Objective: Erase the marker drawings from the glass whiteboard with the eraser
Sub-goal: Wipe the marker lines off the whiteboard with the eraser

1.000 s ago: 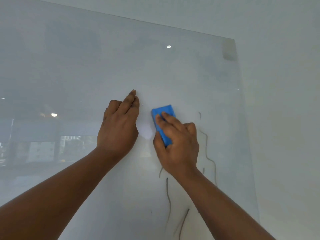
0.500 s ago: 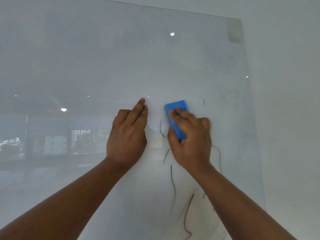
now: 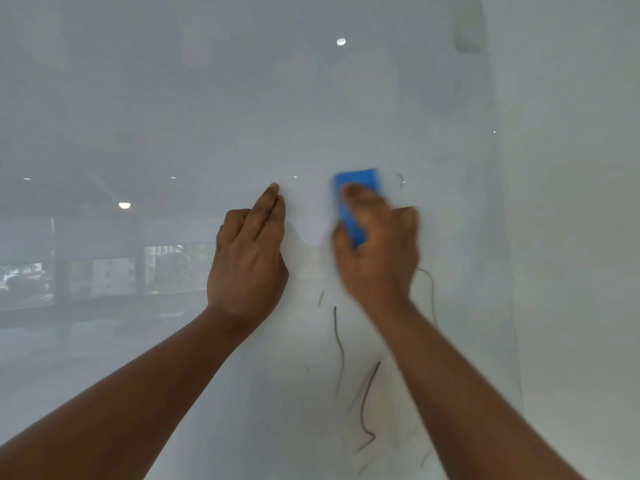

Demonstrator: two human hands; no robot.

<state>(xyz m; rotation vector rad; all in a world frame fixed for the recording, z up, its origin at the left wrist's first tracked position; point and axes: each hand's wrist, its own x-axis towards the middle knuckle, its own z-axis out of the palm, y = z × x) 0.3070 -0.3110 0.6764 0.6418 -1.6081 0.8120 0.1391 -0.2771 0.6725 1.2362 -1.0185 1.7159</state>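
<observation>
The glass whiteboard (image 3: 207,98) fills most of the view, upright against a pale wall. My right hand (image 3: 379,251) presses a blue eraser (image 3: 356,199) flat on the glass, and both are blurred by motion. Thin dark marker lines (image 3: 341,344) run down the glass below that hand, with more strokes (image 3: 367,403) lower down and a small mark (image 3: 401,178) just right of the eraser. My left hand (image 3: 247,258) rests on the glass left of the eraser, two fingers stretched up, the others curled, holding nothing.
The whiteboard's right edge (image 3: 502,237) runs down beside the bare wall (image 3: 571,237). A mounting bracket (image 3: 468,29) sits at the board's top right corner. The glass reflects room lights and windows (image 3: 104,275) on the left.
My right hand has rubbed the eraser to the right across the glass, and the short stroke beside it half a second ago is gone. My left hand has stayed braced on the board.
</observation>
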